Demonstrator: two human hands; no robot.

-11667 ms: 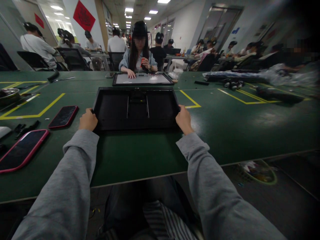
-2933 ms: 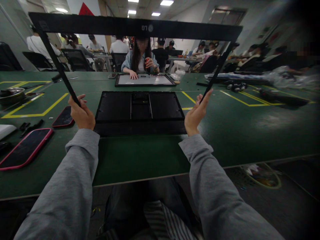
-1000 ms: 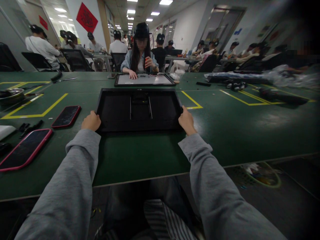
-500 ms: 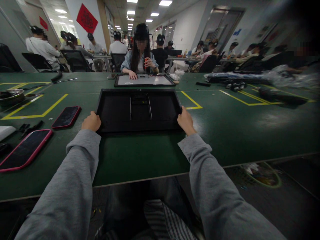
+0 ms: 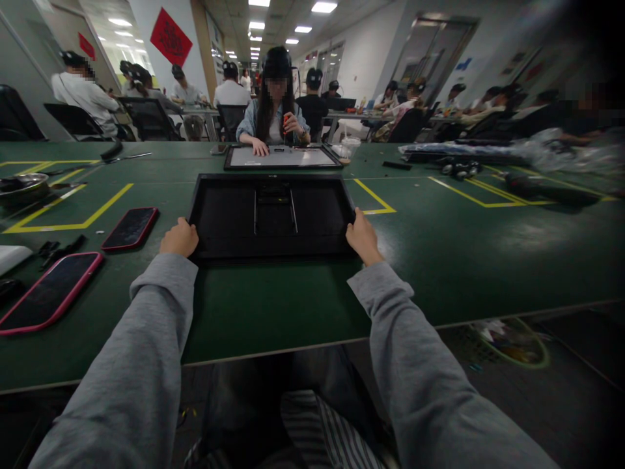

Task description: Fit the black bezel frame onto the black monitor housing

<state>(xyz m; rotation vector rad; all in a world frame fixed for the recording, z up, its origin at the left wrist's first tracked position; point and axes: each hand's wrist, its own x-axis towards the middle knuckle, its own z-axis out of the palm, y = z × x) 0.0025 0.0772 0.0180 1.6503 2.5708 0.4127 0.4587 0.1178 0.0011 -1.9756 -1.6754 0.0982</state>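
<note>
A black rectangular panel [image 5: 219, 212], framed by a raised rim and with a recessed bracket at its middle, lies on the green table [image 5: 273, 306] in front of me. My left hand [image 5: 180, 238] is closed on its left edge. At the right edge, my right hand [image 5: 362, 236] grips the panel, thumb on top. Two phones with red-pink edges lie left of my left hand, the smaller one [image 5: 130, 228] nearer to it and the larger one [image 5: 51, 292] closer to the table's front.
Across the table a person [image 5: 276, 107] works on a framed panel [image 5: 312, 157] with an orange-handled tool. A cup [image 5: 348, 148] stands beside it. Plastic wrap [image 5: 556, 151] and a dark tool [image 5: 547, 189] lie right, a metal bowl [image 5: 24, 190] left. A basket [image 5: 541, 358] is below.
</note>
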